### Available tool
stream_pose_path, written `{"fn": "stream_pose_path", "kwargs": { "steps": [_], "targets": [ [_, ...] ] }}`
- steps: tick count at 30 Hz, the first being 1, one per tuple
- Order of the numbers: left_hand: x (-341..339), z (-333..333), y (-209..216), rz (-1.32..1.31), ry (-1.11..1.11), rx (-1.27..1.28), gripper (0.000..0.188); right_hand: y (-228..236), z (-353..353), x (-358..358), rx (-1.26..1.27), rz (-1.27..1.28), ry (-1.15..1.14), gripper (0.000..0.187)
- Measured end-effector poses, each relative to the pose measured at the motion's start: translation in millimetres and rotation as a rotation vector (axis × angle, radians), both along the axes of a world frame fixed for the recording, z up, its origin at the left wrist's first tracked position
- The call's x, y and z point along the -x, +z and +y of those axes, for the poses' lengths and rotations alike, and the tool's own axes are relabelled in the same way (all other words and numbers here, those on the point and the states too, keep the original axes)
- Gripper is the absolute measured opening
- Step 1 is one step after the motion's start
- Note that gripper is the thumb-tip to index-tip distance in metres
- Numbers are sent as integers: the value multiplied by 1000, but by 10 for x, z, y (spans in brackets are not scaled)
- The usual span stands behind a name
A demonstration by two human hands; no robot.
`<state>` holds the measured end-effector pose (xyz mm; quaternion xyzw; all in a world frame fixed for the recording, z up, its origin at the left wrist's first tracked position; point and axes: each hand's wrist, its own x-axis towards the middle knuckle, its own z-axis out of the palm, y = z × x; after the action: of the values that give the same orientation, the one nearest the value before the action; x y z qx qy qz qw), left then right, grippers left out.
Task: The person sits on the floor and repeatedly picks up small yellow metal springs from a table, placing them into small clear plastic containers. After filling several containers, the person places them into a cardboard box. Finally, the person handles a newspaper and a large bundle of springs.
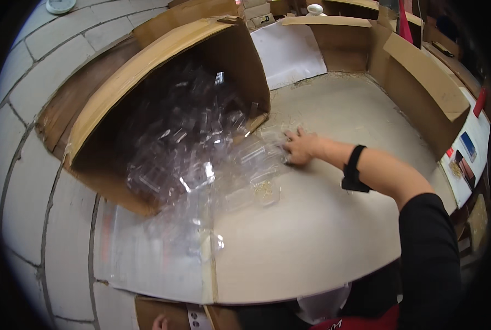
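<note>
A large cardboard box (146,52) lies on its side at the left of the table, its mouth turned toward me. Many clear plastic cases (201,132) fill it and spill out onto the tabletop. My right hand (299,146) reaches in from the right and rests against the spilled cases, fingers spread. One case in front of that hand has small golden bits (264,190) in or under it. At the lower edge, only a few fingers of my left hand (160,323) show, by a small open cardboard box (171,311); the rest is cut off.
Cardboard walls (427,82) border the table's (300,236) far and right sides. A white sheet (289,52) leans at the back, and a printed sheet (468,151) hangs at the right. Thin golden scraps lie along the back. A white block wall (42,159) stands at left.
</note>
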<state>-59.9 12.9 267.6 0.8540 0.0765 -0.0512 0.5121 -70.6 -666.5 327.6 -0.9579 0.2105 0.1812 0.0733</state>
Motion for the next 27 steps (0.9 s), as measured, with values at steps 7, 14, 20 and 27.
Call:
{"fn": "stream_pose_path", "kwargs": {
  "steps": [7, 14, 20, 27],
  "targets": [
    [287, -1545, 843, -466, -574, 94, 17, -176, 1061, 1368, 45, -175, 36, 67],
    [375, -2937, 911, -406, -887, 114, 13, -219, 1499, 2302, 14, -345, 111, 61],
    [303, -3643, 817, -673, -764, -211, 17, -32, 1540, 2743, -444, -623, -66, 54],
    [102, -3669, 463, -413, -552, -617, 38, -254, 1610, 3202, -290, -1036, -428, 35]
  ]
}}
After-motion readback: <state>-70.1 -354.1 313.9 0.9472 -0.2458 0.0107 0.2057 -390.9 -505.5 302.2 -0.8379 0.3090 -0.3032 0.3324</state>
